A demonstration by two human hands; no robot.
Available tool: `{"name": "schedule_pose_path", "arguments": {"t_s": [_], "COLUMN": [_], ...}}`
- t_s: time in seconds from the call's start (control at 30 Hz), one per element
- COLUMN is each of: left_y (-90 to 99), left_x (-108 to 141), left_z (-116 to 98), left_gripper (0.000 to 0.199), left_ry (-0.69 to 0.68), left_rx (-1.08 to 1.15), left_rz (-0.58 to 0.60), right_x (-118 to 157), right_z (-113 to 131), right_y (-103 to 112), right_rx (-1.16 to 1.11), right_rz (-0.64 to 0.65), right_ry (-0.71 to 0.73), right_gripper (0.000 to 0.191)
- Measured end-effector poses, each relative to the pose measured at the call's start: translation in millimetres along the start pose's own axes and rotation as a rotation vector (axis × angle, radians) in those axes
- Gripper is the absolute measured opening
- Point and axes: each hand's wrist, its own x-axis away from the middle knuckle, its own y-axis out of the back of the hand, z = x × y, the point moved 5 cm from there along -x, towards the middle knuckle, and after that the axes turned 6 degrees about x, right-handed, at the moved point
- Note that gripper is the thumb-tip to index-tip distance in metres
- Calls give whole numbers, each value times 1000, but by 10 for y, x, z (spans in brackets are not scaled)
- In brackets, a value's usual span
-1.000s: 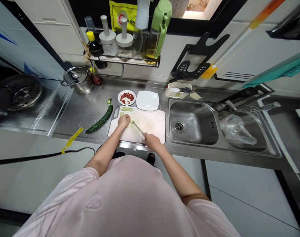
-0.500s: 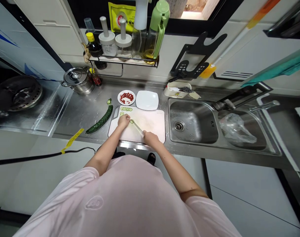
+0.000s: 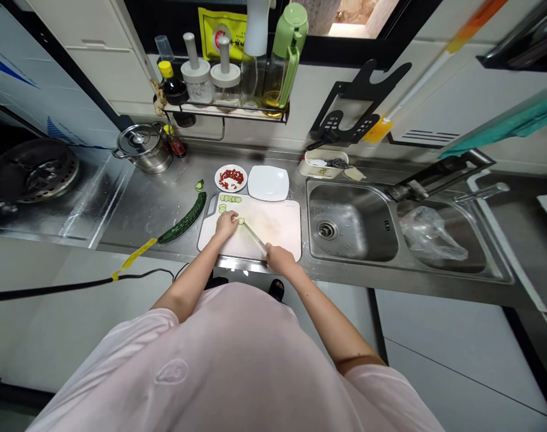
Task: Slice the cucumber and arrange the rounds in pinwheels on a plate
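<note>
A white cutting board (image 3: 277, 225) lies on the steel counter below me. Over its left half, my left hand (image 3: 227, 226) is closed, fingertips pinched at a pale green cucumber slice (image 3: 241, 221). My right hand (image 3: 280, 261) grips a knife (image 3: 255, 239) at the board's front edge, its narrow blade pointing up and left to that slice. More cucumber slices (image 3: 230, 198) lie in an overlapping row along the board's top left, with a few others just below. Left of the board rests a long dark green cucumber (image 3: 183, 221), and a small cucumber end piece (image 3: 199, 186) sits above it.
Behind the board stand a plate of chopped red pieces (image 3: 230, 178) and a white square plate (image 3: 268, 183). A double sink (image 3: 354, 222) is to the right, a plastic bag in its far basin. Left are a lidded pot (image 3: 142, 147) and a wok (image 3: 30, 171).
My right hand has drawn the knife slightly back toward me and to the right. My left hand stays almost in place beside the slice.
</note>
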Motion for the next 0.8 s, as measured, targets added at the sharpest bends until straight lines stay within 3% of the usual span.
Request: {"name": "schedule_pose_path", "arguments": {"t_s": [0.13, 0.3, 0.5, 0.67, 0.8], "left_y": [-18, -34, -42, -33, -19], "left_x": [103, 151, 165, 183, 173], "left_z": [-46, -65, -67, -95, -136], "left_gripper": [26, 28, 28, 25, 23], "left_ry": [-79, -100, -103, -102, -62], "left_rx": [-23, -44, -57, -54, -82], "left_rz": [-31, -44, -43, -35, -19], "right_x": [51, 123, 272, 385, 405], "right_z": [-34, -66, -141, -306, -487], "right_y": [-41, -81, -68, -83, -146], "right_rx": [-16, -92, -343, -460, -439], "right_rz": [-12, -121, -303, -379, -437], "right_ry": [-4, -18, -38, -44, -189], "right_gripper": [28, 25, 39, 56, 60]}}
